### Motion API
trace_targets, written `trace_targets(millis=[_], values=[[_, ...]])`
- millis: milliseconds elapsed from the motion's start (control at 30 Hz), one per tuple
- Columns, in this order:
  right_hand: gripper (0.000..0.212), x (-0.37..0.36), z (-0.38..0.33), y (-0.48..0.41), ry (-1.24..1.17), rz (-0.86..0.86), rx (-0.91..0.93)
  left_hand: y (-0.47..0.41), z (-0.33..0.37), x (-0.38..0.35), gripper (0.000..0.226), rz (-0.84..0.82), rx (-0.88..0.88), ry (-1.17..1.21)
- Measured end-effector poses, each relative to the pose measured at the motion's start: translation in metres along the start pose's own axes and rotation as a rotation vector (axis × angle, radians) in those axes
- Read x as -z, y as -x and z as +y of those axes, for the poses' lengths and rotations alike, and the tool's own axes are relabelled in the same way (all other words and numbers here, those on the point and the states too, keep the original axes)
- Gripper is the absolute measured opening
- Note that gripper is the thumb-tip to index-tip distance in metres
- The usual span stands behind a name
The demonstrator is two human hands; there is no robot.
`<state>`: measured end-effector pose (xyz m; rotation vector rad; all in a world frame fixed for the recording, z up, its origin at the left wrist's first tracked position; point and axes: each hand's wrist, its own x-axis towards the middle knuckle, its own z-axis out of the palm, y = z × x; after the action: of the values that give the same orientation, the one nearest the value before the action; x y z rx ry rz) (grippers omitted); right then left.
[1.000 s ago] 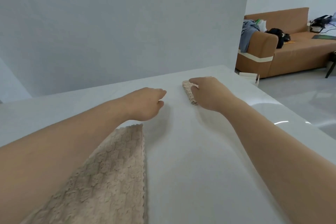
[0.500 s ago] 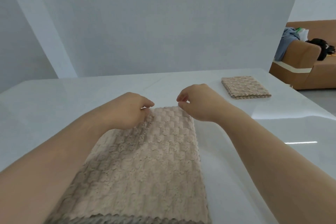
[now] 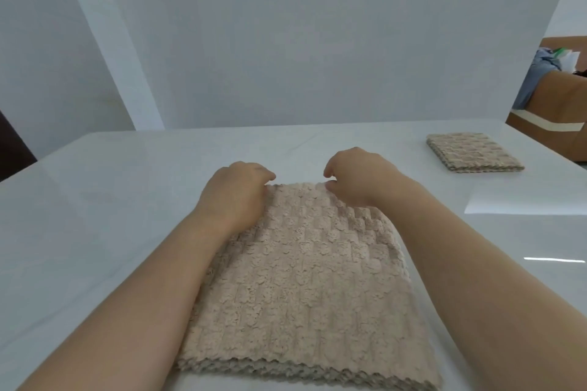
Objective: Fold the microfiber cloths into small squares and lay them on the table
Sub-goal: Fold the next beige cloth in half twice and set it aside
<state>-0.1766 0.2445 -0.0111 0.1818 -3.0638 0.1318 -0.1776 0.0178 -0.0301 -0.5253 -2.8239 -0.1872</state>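
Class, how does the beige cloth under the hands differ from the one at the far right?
The near cloth is large and only partly folded; the far cloth is a small finished square. The left hand and right hand pinch the near cloth; nothing touches the far cloth. Both are beige, textured.

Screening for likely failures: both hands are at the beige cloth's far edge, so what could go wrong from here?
The left hand and the right hand pinch only the far edge of the beige cloth; the stacked layers showing at its near edge may shift apart in the next fold. The glossy table might also let the whole cloth slide, leaving a crooked square.
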Motion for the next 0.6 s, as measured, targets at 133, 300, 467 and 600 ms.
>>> trace_targets(millis=[133, 300, 467, 600], values=[[0.027, -0.005, 0.0, -0.008, -0.019, -0.058, 0.027, 0.002, 0.001, -0.013, 0.038, 0.042, -0.012, 0.069], [0.023, -0.009, 0.0, -0.007, 0.01, -0.061, 0.053, 0.006, 0.0, -0.027, 0.034, -0.037, 0.017, 0.114], [0.023, -0.009, 0.002, -0.01, 0.007, 0.019, 0.09, 0.005, 0.0, -0.03, 0.045, -0.025, 0.043, 0.132], [0.021, -0.007, 0.004, -0.009, 0.021, 0.006, 0.073, 0.004, -0.001, -0.032, 0.046, -0.029, 0.034, 0.15]])
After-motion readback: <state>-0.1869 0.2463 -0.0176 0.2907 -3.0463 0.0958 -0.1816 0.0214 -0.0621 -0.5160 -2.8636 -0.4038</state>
